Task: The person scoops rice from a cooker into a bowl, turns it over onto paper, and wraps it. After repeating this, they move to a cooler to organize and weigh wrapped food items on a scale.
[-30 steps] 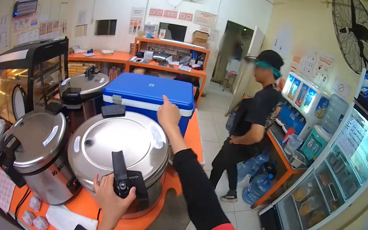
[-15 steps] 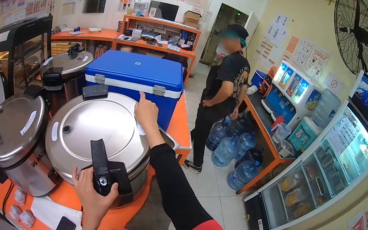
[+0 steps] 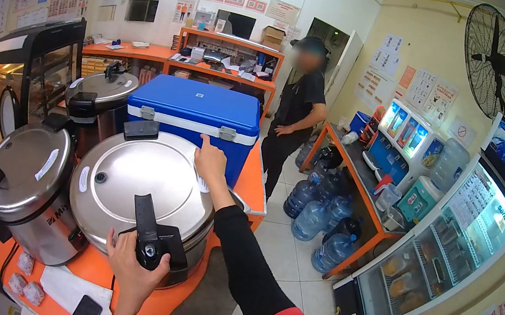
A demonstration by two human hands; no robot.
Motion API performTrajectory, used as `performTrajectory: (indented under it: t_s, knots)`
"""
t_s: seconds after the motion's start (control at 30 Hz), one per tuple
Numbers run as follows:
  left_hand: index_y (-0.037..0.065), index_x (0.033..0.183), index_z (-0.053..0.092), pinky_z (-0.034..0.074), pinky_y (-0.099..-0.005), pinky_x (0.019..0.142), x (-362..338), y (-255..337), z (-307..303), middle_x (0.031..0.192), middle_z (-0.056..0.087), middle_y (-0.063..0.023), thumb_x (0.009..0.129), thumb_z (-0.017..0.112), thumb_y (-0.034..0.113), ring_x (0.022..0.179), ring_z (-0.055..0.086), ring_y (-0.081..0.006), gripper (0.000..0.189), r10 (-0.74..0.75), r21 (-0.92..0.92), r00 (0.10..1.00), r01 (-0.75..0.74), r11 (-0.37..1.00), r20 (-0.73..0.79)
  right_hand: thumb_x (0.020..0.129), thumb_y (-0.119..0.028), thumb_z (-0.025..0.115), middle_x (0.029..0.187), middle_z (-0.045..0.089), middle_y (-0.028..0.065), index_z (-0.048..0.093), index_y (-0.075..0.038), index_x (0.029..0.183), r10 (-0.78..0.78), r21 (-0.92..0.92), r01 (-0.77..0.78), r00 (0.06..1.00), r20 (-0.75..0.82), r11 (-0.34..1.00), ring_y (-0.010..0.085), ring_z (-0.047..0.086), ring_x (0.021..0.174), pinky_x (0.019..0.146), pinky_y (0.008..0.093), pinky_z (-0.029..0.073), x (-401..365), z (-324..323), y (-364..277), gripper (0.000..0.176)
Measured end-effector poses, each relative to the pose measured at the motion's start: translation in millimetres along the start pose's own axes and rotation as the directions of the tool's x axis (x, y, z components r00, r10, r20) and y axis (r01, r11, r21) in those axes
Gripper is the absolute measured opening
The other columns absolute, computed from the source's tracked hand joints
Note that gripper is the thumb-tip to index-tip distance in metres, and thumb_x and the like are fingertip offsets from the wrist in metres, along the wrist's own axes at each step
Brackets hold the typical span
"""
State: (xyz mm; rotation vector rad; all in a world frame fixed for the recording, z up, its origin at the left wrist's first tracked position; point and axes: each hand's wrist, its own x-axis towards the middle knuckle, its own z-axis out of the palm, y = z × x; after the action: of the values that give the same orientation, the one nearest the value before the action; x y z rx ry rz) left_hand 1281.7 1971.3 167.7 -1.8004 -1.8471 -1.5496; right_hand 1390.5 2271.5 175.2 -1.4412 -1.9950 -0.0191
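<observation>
1. The big cooker [image 3: 120,229] stood on the near orange counter [image 3: 173,314], just in front of the blue cooler [image 3: 198,105]; its lid [image 3: 135,178] lay shut.
2. The left hand [image 3: 136,271] was clenched around the black latch [image 3: 151,249] at the lid's near edge.
3. The right hand [image 3: 210,164] rested unclenched on the lid's far rim, holding nothing.
4. By my judgement, the lid was not yet lifted.

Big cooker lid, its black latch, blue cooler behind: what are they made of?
The lid looks like brushed stainless steel: silvery, with soft reflections of the room. The latch, gripped by the left hand, is probably moulded plastic: matte black, no glint. The cooler is likely hard plastic: even blue with a white band, and metal-looking clasps.
</observation>
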Motion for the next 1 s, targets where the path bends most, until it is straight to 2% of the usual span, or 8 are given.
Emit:
performTrajectory:
  t_s: [0.43, 0.53, 0.63, 0.83, 1.0]
  knots:
    - [0.001, 0.092, 0.052, 0.024, -0.0511, 0.103, 0.4, -1.2, 0.5, 0.08, 0.052, -0.0115, 0.058, 0.071, 0.03, 0.081, 0.053, -0.0281, 0.049, 0.01, 0.001, 1.0, -0.01, 1.0, -0.001, 0.083, -0.021, 0.055, 0.075, 0.065, 0.0182, 0.047, -0.01, 0.124, -0.004, 0.017, 0.004, 1.0, -0.002, 1.0, 0.0355, 0.064, 0.073, 0.069, 0.0457, 0.05, -2.1, -5.7, -3.5, 0.042]
    - [0.0, 0.092, 0.052, 0.024, -0.0512, 0.103, 0.4, -1.1, 0.3, 0.08, 0.052, -0.0117, 0.058, 0.071, 0.03, 0.081, 0.052, -0.0282, 0.049, 0.018, 0.007, 1.0, -0.018, 1.0, 0.004, 0.083, -0.017, 0.052, 0.072, 0.064, 0.0183, 0.048, -0.005, 0.12, -0.048, -0.017, 0.048, 0.998, -0.04, 0.999, 0.0347, 0.064, 0.07, 0.065, 0.0451, 0.051, -2.5, -4.5, -2.7, 0.039]
    - [0.0, 0.092, 0.052, 0.024, -0.0513, 0.103, -0.1, -2.6, 1.1, 0.08, 0.051, -0.0118, 0.058, 0.071, 0.03, 0.081, 0.053, -0.0282, 0.049, 0.019, 0.014, 1.0, -0.019, 1.0, 0.007, 0.084, -0.021, 0.055, 0.076, 0.065, 0.0186, 0.047, -0.01, 0.123, -0.005, 0.005, 0.005, 1.0, -0.011, 1.0, 0.0359, 0.064, 0.074, 0.069, 0.0458, 0.05, -0.7, -3.3, -2.5, 0.042]
    - [-0.002, 0.095, 0.052, 0.024, -0.0503, 0.104, 0.3, -0.5, -1.0, 0.083, 0.052, -0.0139, 0.058, 0.07, 0.026, 0.084, 0.052, -0.0311, 0.05, 0.01, 0.004, 1.0, -0.01, 1.0, 0.012, 0.084, -0.022, 0.054, 0.076, 0.065, 0.0192, 0.048, -0.011, 0.121, -0.003, 0.003, 0.003, 1.0, -0.004, 1.0, 0.0369, 0.064, 0.074, 0.069, 0.0468, 0.05, -1.4, -5.0, -3.0, 0.04]
    - [-0.001, 0.095, 0.052, 0.024, -0.0521, 0.102, 0.8, -3.4, 2.9, 0.082, 0.052, -0.0134, 0.058, 0.073, 0.031, 0.084, 0.053, -0.03, 0.053, 0.031, 0.024, 1.0, -0.031, 0.999, 0.004, 0.083, -0.026, 0.053, 0.08, 0.065, 0.0202, 0.049, -0.012, 0.12, -0.045, -0.071, 0.044, 0.999, -0.015, 0.996, 0.0374, 0.064, 0.076, 0.07, 0.0479, 0.05, 4.5, 3.6, 3.7, 0.039]
